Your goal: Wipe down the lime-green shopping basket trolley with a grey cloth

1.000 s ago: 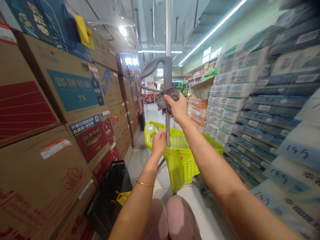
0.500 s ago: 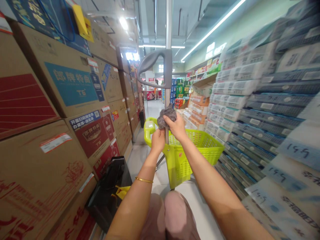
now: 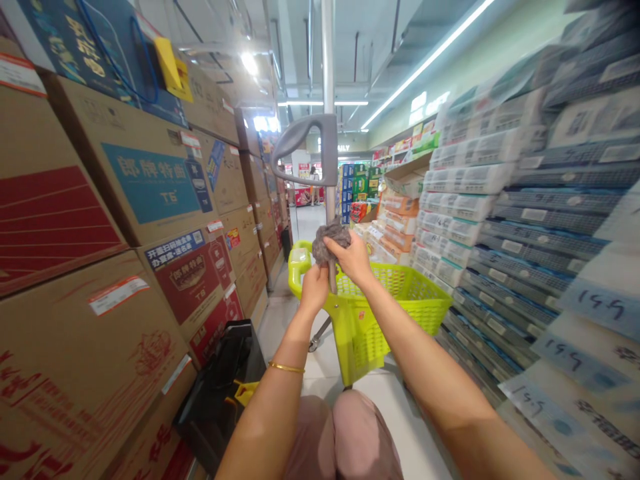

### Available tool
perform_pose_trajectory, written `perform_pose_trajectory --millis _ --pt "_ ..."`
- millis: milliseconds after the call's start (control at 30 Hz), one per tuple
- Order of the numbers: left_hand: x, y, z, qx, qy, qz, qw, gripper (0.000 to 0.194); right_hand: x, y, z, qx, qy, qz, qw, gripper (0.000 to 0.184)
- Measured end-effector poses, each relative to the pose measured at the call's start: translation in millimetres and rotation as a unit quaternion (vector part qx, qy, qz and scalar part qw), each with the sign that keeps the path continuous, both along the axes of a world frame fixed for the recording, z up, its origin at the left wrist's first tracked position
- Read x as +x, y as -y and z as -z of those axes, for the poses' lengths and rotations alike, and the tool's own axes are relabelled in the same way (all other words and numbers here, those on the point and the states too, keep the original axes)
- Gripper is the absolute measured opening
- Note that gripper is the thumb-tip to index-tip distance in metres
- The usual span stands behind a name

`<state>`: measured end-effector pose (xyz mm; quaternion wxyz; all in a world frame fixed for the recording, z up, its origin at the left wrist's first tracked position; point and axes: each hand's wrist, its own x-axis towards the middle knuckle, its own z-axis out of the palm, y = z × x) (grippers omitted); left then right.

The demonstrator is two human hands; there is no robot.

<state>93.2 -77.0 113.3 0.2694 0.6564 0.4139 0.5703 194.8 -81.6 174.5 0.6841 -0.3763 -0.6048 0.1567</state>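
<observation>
A crumpled grey cloth (image 3: 330, 244) is bunched around the upright metal pole (image 3: 328, 67) of a lime-green shopping cart. My right hand (image 3: 356, 259) is closed on the cloth, its thumb lying across the front and pressing it to the pole. Just below, my left hand (image 3: 315, 287), closed, grips at the pole against the cloth's lower edge; its fingertips are hidden. A grey plastic handle (image 3: 327, 150) sits on the pole above both hands. The cart's green basket (image 3: 360, 327) extends to the right of the pole, with slotted walls.
Stacked cardboard cartons (image 3: 75, 340) line the left side. A black bag or box (image 3: 217, 393) with something yellow stands by my left forearm. Tall piles of wrapped packs (image 3: 530, 233) rise on the right. A person (image 3: 314, 185) is far down the aisle.
The view has tilted slightly, so the handle and cartons sit a little lower. The cloth stays at nearly the same place on the pole, with both hands still closed there.
</observation>
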Motion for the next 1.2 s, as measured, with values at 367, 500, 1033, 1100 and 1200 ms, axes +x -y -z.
perform_pose_trajectory --millis 367,500,1033,1100,1200 --pt "-1 -1 3.8 0.01 -0.006 0.044 0.999 0.044 0 -19 -32.2 0.082 0.009 -0.015 0.996 0.041" --pt "-1 4 -0.4 0.05 -0.078 -0.01 0.996 0.039 -1 -10 -9.6 0.055 0.0 -0.011 0.998 0.039" --pt "-12 25 10.7 0.103 -0.33 -0.095 0.933 0.028 -3 5 50.0 -0.03 -0.003 -0.051 0.998 0.03" --pt "-14 24 10.1 0.118 -0.306 -0.091 0.94 0.027 -3 -2 27.0 -0.018 -0.003 -0.035 0.999 0.03" --pt "-17 26 6.3 0.144 -0.344 -0.095 0.923 0.029 -6 -9 -4.5 0.037 -0.015 -0.019 0.999 0.033"
